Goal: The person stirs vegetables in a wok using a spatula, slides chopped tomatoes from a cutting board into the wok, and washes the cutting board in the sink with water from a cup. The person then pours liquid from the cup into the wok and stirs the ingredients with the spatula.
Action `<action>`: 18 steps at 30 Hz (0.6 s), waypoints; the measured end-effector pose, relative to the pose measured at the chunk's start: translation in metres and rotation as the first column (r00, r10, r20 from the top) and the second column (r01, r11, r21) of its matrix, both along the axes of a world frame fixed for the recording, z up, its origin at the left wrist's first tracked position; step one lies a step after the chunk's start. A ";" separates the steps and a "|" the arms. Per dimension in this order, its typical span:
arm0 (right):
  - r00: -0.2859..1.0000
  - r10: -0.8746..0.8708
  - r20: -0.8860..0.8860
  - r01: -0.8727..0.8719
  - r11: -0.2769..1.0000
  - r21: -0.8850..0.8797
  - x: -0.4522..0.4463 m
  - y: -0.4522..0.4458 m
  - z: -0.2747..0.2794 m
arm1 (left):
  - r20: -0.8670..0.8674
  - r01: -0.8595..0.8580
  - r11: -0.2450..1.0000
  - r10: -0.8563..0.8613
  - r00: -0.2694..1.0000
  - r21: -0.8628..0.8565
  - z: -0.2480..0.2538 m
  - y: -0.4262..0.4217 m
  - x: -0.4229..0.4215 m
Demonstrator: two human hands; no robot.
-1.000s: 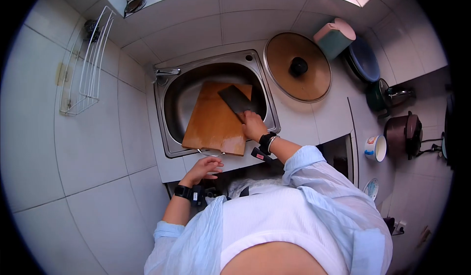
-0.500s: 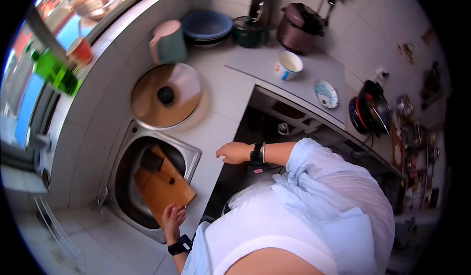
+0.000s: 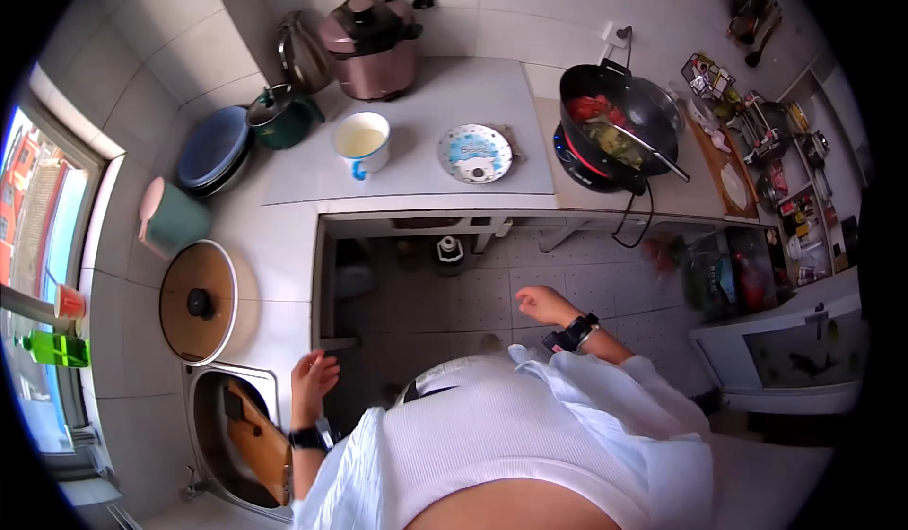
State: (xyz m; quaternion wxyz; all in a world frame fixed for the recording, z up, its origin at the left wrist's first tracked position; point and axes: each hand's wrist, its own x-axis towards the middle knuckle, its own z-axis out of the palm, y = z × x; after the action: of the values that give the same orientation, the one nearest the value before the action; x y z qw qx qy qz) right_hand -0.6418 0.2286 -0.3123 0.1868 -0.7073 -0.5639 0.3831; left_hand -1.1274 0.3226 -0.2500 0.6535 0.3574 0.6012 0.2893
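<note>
While the lid rests on the desk at far left, the sink near it holds the board, tilted, with the knife on it. Just beside the sink, the left hand hangs free, fingers loosely parted. Farther along stand the cup and the plate. The right hand, well apart from the left, hovers before the desk, fingers relaxed and half curled. At right, the wok holds red and green food.

head | above torso | faces forward-down | wide, counter near
</note>
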 end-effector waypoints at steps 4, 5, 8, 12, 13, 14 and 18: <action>0.975 -0.221 0.037 0.215 0.970 0.113 0.094 -0.039 0.040 | 0.011 0.212 0.977 -0.212 0.977 0.001 0.003 0.043 0.108; 0.957 -0.274 0.094 0.255 0.952 0.170 0.112 -0.044 0.059 | 0.011 0.233 0.972 -0.233 0.972 0.007 0.003 0.054 0.129; 0.895 -0.445 0.014 0.401 0.818 0.412 0.168 -0.050 0.099 | 0.122 0.209 0.976 -0.202 0.972 -0.053 -0.001 0.095 0.176; 0.816 -0.576 -0.038 0.493 0.662 0.565 0.198 -0.052 0.142 | 0.155 0.011 0.988 0.013 0.988 -0.152 -0.041 0.190 0.205; 0.823 -0.567 -0.039 0.486 0.668 0.564 0.203 -0.054 0.137 | 0.143 -0.012 0.989 0.033 0.989 -0.146 -0.055 0.222 0.205; 0.808 -0.583 -0.084 0.515 0.631 0.579 0.208 -0.059 0.132 | 0.132 -0.034 0.989 0.053 0.990 -0.141 -0.063 0.249 0.206; 0.744 -0.655 -0.131 0.603 0.575 0.553 0.195 -0.074 0.125 | -0.218 -0.103 0.974 0.147 0.965 0.200 -0.074 0.334 0.216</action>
State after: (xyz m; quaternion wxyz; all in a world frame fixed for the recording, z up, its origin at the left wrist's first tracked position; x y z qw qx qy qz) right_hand -0.4472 0.1543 -0.1873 0.4847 -0.7889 -0.3699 0.0764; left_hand -0.9116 0.6563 -0.3242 0.5230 0.4095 0.6649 0.3415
